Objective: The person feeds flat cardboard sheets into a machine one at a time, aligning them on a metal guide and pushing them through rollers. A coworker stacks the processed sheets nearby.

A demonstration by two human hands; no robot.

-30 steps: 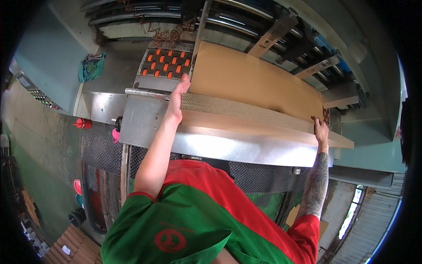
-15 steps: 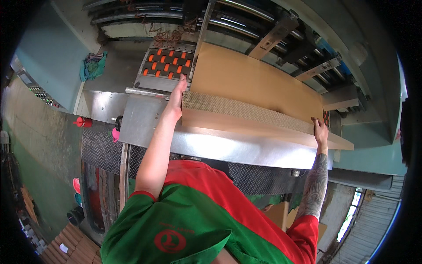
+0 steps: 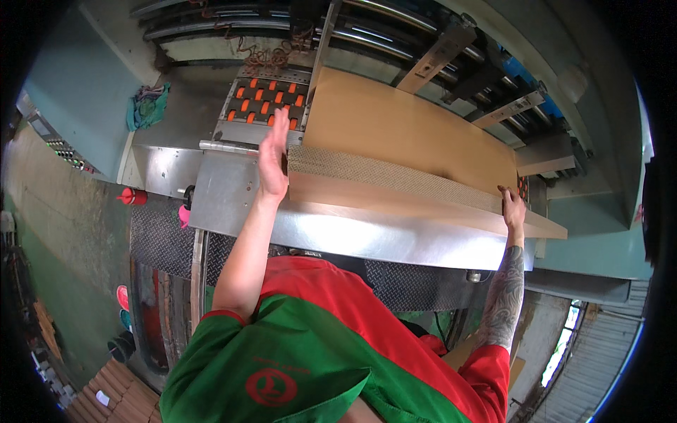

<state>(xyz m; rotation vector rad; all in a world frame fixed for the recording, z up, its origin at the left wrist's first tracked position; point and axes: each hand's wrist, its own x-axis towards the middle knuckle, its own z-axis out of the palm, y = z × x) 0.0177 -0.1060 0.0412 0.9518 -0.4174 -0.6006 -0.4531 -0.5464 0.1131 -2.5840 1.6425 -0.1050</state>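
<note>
A stack of corrugated cardboard sheets (image 3: 395,176) lies across the metal feed table in front of me, its fluted edges facing up. At its left end is my left hand (image 3: 273,158), open, fingers stretched out and palm turned toward the stack; whether it touches is hard to tell. My right hand (image 3: 514,209) is closed over the stack near its right end, fingers bent onto the edges. Behind the stack, a broad brown cardboard surface (image 3: 409,127) lies flat and reaches under the machine's bars.
Orange rollers (image 3: 266,99) sit left of the cardboard. Metal brackets (image 3: 437,60) overhang it at the back. A teal rag (image 3: 148,107) lies on the left ledge. The shiny table edge (image 3: 367,236) runs before my body. A red cup-like object (image 3: 132,196) stands at left.
My left hand has shifted slightly left, its fingers turning more upright at the stack's end. My right hand stays put. Below right, a red shape has appeared beside my shirt.
</note>
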